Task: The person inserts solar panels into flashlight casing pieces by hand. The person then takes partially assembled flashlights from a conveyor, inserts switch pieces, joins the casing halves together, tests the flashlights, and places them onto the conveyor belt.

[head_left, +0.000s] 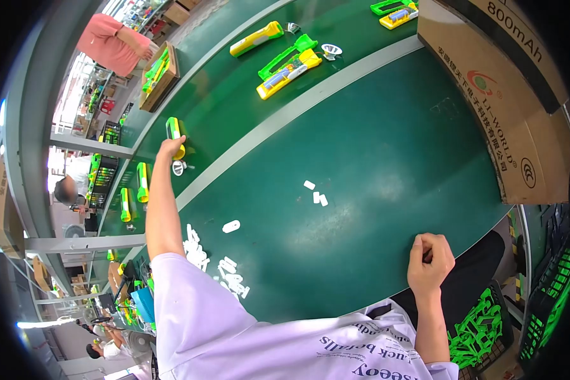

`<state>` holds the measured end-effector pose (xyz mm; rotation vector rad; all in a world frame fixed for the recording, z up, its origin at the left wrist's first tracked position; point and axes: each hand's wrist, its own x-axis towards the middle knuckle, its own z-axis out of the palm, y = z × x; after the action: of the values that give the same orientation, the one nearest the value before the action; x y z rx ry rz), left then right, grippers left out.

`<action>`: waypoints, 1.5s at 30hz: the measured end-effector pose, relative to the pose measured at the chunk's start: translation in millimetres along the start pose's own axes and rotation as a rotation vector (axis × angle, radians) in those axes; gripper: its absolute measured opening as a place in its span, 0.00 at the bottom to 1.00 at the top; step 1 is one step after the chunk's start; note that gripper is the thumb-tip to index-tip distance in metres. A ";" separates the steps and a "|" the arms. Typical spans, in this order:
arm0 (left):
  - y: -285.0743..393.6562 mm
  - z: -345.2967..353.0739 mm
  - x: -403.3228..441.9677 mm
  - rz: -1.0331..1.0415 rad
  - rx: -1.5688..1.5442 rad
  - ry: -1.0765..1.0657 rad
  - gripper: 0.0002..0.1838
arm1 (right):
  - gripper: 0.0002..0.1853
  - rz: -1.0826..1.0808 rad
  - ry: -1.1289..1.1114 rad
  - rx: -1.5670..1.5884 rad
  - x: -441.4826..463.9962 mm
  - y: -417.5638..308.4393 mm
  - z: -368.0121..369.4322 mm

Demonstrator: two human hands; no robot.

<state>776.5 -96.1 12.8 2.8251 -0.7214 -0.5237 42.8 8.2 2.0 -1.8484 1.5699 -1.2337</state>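
My left hand reaches out to the far left and is closed around a green and yellow flashlight on the conveyor belt. A small silver reflector cup lies just below that hand. Loosely curled, my right hand rests at the near right edge of the green table, and nothing shows in its fingers. Several small white plastic pieces are heaped by my left arm. One oval white piece lies apart, and three small white blocks sit mid-table.
Farther along the belt are an opened flashlight with a blue battery, a closed flashlight and a reflector. A large cardboard box stands at right. Below it, a crate holds green parts. Other people are at left.
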 end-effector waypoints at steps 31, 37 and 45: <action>285.7 57.8 -265.2 1.019 0.317 -0.074 0.32 | 0.05 0.075 -0.070 0.075 9.0 -2.2 -9.6; 238.9 79.9 -455.0 0.965 0.108 -0.337 0.32 | 0.24 0.542 -0.406 0.881 10.0 -24.6 -7.5; 169.0 146.9 -557.5 0.947 -0.171 -0.475 0.22 | 0.24 0.742 -0.377 1.173 -24.7 -40.9 -10.9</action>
<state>191.1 19.5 82.8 1.8654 -1.8182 -0.9767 57.7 45.0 30.8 -0.5928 0.8176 -0.9817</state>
